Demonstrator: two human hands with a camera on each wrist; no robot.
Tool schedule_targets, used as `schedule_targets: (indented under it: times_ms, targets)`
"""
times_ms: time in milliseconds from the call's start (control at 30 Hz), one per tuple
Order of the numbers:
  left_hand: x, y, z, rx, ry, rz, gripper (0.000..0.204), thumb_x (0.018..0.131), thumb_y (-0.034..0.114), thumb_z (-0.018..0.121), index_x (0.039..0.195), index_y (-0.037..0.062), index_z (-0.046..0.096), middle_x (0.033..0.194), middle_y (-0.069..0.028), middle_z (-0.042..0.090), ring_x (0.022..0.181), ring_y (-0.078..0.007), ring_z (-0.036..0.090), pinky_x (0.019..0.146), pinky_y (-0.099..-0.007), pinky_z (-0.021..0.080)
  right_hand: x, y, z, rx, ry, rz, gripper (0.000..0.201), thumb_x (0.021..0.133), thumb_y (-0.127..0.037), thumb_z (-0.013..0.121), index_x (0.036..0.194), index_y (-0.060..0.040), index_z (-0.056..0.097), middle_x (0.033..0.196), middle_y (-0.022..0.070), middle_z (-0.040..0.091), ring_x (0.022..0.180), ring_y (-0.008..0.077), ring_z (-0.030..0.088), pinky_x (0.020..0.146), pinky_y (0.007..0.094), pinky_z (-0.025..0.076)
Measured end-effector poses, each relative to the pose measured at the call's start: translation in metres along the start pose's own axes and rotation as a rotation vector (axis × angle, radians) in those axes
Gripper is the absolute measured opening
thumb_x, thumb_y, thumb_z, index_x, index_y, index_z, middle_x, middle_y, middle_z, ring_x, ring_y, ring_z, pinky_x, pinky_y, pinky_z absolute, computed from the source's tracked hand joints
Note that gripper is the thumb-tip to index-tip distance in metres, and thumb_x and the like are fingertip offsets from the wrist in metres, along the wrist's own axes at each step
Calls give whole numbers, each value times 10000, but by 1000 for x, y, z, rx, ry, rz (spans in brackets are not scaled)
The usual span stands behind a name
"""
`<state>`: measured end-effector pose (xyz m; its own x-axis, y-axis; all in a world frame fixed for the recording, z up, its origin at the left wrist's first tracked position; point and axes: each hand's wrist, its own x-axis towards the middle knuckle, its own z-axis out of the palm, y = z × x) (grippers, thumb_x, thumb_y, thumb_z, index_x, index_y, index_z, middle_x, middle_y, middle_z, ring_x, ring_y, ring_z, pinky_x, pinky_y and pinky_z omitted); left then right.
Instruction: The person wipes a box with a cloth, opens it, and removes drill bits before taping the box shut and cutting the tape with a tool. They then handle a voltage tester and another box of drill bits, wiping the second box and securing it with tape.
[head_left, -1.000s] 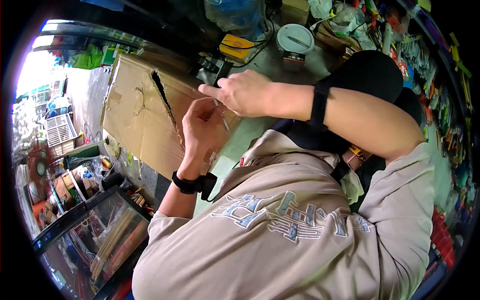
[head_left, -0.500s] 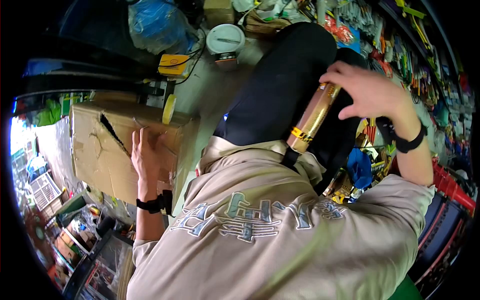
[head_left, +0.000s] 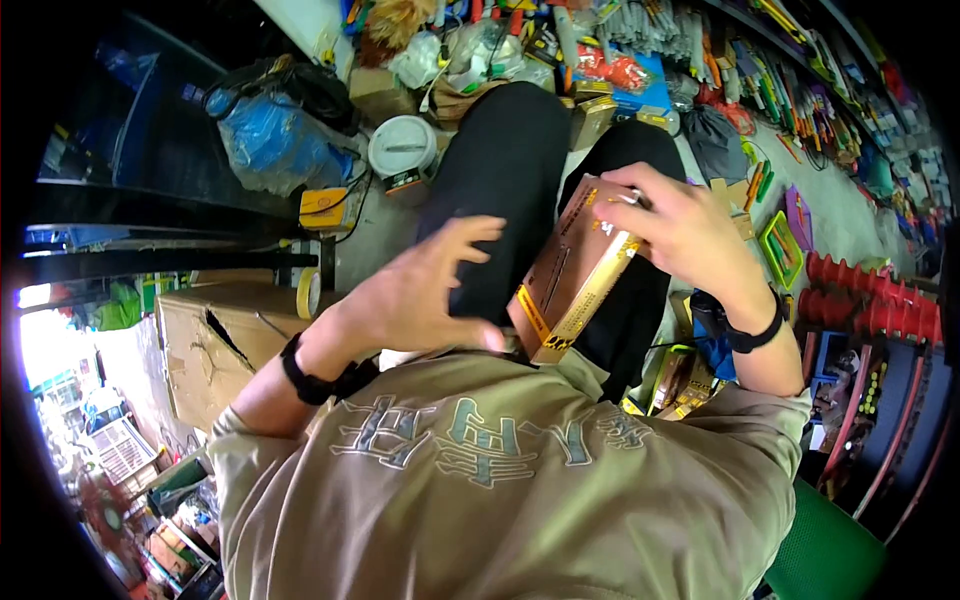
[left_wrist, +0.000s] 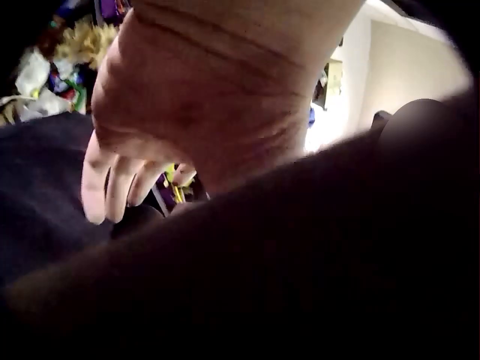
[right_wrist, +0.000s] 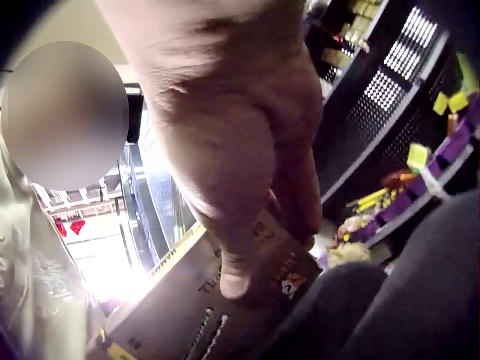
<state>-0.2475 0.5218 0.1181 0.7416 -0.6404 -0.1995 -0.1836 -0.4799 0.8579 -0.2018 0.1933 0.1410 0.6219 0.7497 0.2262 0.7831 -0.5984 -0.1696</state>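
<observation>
A brown and gold printed box [head_left: 578,262] lies aslant over the person's lap, its near end close to the shirt. The right hand [head_left: 682,222] grips its far end, thumb on the printed face and fingers over the edge. A small silvery tip shows by those fingers. In the right wrist view the thumb presses on the same box [right_wrist: 225,304]. To the left of the box, the left hand [head_left: 405,290] hovers by the left thigh with fingers spread and thumb pointing at the box. The left wrist view shows the left hand [left_wrist: 187,105] holding nothing.
A torn cardboard carton [head_left: 200,345] with a roll of yellow tape [head_left: 309,293] stands at the left. Beyond the knees are a white tub [head_left: 403,146], a blue plastic-wrapped bundle [head_left: 275,140] and many small goods. Red spiral-shaped parts [head_left: 875,300] lie at the right.
Both hands were together over the carton around a thin pale stick. The right hand then went to the box on the lap and now grips it; the left hand has come across from the carton.
</observation>
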Motion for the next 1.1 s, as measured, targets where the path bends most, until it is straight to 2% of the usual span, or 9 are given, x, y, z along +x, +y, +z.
schedule_targets:
  times_ms: [100,133,267,433,600,700,767,933,1100]
  targets:
    - [41,23,6,22,-285,219,1474,564,567,962,1621,39,80,1652,-205,231,1480,-312,387,1205,-433,343,-28,6,-30,110,195,177,487,676,0,811,1113,-175,687,1165,42,666,883,266,721,691,355,606]
    - [48,37,3,0,-276,236,1451,561,563,966,1612,19,127,1634,-183,285,1492,-280,363,1220,-401,309,-37,9,-36,134,282,220,527,658,31,810,1140,-141,686,1153,61,678,918,276,715,717,355,593]
    - [85,51,12,-858,-285,191,1240,636,504,957,1572,36,293,1488,-120,516,1266,-144,542,1037,-341,491,-78,21,-46,219,425,350,553,635,61,794,1155,-88,681,1075,98,680,919,286,695,724,338,549]
    - [127,65,16,-291,-283,441,1152,634,317,995,1560,24,375,1199,-141,715,1075,-144,675,946,-320,533,-107,7,-45,109,538,542,545,641,82,775,1150,-98,700,1084,110,681,995,312,698,815,377,575]
    - [151,82,31,85,-415,505,1512,616,373,992,1632,35,-76,1539,-333,407,1359,-436,513,1126,-453,424,-126,-8,-70,-290,618,444,490,693,84,744,1123,-152,748,1233,123,697,982,315,727,779,374,613]
    - [158,100,48,115,-368,587,1461,621,415,978,1615,-23,1,1528,-356,390,1373,-446,492,1132,-468,420,-123,-24,-89,-468,543,439,397,757,-39,721,1132,-164,745,1215,133,699,967,284,725,745,352,609]
    - [168,115,67,172,-212,321,1311,651,425,951,1567,-53,145,1473,-324,460,1356,-423,513,1126,-461,428,-111,-40,-98,-564,471,464,370,791,-98,699,1158,-139,720,1178,123,690,927,262,716,710,345,599]
    - [190,99,87,-93,-167,484,1126,669,303,949,1497,-32,263,1375,-253,533,1266,-361,589,1080,-431,474,-111,-44,-85,91,833,572,577,754,132,649,1298,-53,595,1278,181,640,1118,374,656,943,420,544]
    - [212,75,110,-235,-102,692,1113,640,204,979,1473,4,268,1346,-189,529,1230,-291,603,1036,-434,498,-120,-43,-66,310,869,405,450,865,-82,649,1307,-14,597,1432,308,480,1283,428,566,1071,477,486]
